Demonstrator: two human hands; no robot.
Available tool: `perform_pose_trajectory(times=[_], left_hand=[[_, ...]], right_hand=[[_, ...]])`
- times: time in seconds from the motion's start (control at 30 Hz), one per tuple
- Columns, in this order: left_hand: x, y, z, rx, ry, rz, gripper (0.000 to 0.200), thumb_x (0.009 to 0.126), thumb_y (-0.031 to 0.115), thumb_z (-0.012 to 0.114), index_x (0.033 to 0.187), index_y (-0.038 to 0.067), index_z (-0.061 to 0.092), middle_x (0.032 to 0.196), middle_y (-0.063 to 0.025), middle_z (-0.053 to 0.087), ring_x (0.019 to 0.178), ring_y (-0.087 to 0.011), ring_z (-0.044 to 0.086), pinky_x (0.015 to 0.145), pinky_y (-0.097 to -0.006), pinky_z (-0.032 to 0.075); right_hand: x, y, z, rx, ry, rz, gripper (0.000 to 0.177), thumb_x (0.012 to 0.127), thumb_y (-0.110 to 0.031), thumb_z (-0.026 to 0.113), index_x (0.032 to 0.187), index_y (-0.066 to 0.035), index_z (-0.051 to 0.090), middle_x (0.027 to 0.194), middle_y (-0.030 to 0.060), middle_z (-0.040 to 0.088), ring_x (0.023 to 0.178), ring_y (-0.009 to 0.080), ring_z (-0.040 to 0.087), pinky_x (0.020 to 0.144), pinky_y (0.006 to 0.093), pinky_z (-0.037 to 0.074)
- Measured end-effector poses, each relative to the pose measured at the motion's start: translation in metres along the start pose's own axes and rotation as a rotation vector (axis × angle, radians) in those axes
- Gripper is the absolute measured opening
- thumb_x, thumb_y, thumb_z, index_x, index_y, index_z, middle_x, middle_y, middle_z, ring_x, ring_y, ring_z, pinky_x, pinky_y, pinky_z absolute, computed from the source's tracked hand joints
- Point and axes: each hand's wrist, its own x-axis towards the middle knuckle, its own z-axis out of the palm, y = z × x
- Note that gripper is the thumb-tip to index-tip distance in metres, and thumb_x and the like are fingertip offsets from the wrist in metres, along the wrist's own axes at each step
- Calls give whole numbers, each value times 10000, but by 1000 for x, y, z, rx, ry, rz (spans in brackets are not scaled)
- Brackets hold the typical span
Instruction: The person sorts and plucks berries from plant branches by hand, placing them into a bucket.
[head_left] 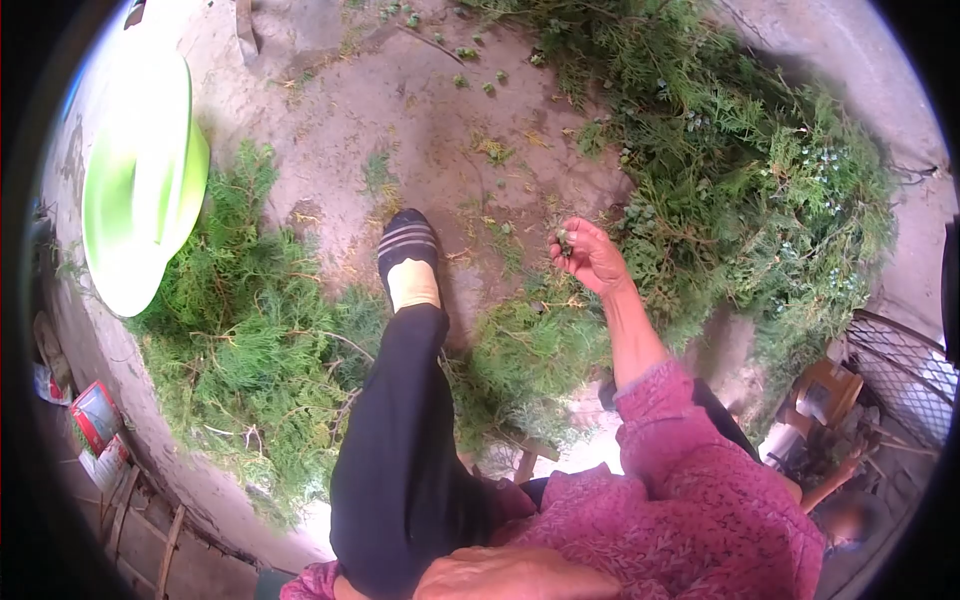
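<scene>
My right hand (590,258) is raised over the ground in front of me, its fingers closed around small green cones (566,240). Beside it on the right lies a big heap of leafy evergreen branches (735,170) bearing pale bluish-green cones. My left hand (515,576) is low at the bottom edge, near my lap, with its back showing; its fingers are partly cut off, so their grip cannot be made out. More cut evergreen branches (250,350) lie to the left of my outstretched leg.
A bright green plastic basin (140,200) leans at the left. Loose green cones (465,53) are scattered on the bare floor ahead. A cardboard box (828,390) and a wire mesh rack (900,375) are at the right. Another person's arm (835,480) shows at lower right.
</scene>
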Motion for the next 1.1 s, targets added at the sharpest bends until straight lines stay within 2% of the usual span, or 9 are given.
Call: perform_pose_trajectory(times=[0.13,0.2,0.23,0.3,0.37,0.47,0.8,0.97,1.1], left_hand=[[-6,-14,2,-61,24,49,327,721,67,661,1013,-47,569,761,-104,579,586,-134,515,534,-223,405],[-8,-27,11,-137,218,158,523,713,81,676,1170,-52,462,928,-138,562,667,-123,504,605,-205,407],[-14,-20,12,-206,258,-12,735,693,113,711,1288,-44,308,1017,-151,531,721,-107,498,659,-193,412],[-4,-3,25,-320,386,-71,779,687,128,724,1304,-41,279,1003,-149,534,716,-99,499,658,-189,416],[0,3,28,-477,490,-173,793,687,141,739,1301,-31,266,969,-138,540,716,-87,507,653,-180,430],[-14,-7,24,-577,437,-263,704,700,117,726,1252,-26,312,944,-120,546,720,-88,515,645,-180,435],[-20,-9,18,-590,321,-307,409,779,71,642,1097,-15,399,835,-54,537,702,-63,493,614,-181,409],[-16,-6,7,-46,187,-176,104,806,75,613,820,15,529,689,17,522,548,-39,441,517,-181,351],[-15,-5,9,18,184,-124,125,786,50,622,851,15,520,703,5,523,561,-45,449,523,-185,357]], right_hand=[[-40,-27,54,64,-419,-63,107,767,-76,578,864,-41,552,776,77,600,653,131,587,550,247,486],[-67,-42,88,-104,-560,-172,76,728,-75,589,783,-33,559,742,62,596,596,126,572,473,254,435],[-86,-54,109,-249,-620,-256,68,719,-81,591,751,-30,559,718,55,590,563,121,561,446,256,410],[-118,-87,153,-375,-957,-455,96,708,-104,613,701,-31,551,658,58,558,482,148,520,420,276,379],[-136,-108,183,-412,-1206,-319,129,718,-125,619,689,-33,534,602,66,500,428,202,475,392,299,366],[-140,-111,196,-600,-1201,-631,199,771,-167,645,784,27,602,529,28,478,365,127,434,316,257,308],[-147,-118,211,-646,-1191,-780,238,847,-135,577,769,90,582,527,56,471,355,108,413,290,239,275],[-142,-118,216,-659,-1165,-744,259,849,-147,575,742,89,576,526,51,472,356,102,416,287,235,277],[-140,-112,212,-621,-1239,-697,211,831,-105,563,710,67,571,514,41,459,352,103,404,286,240,280]])
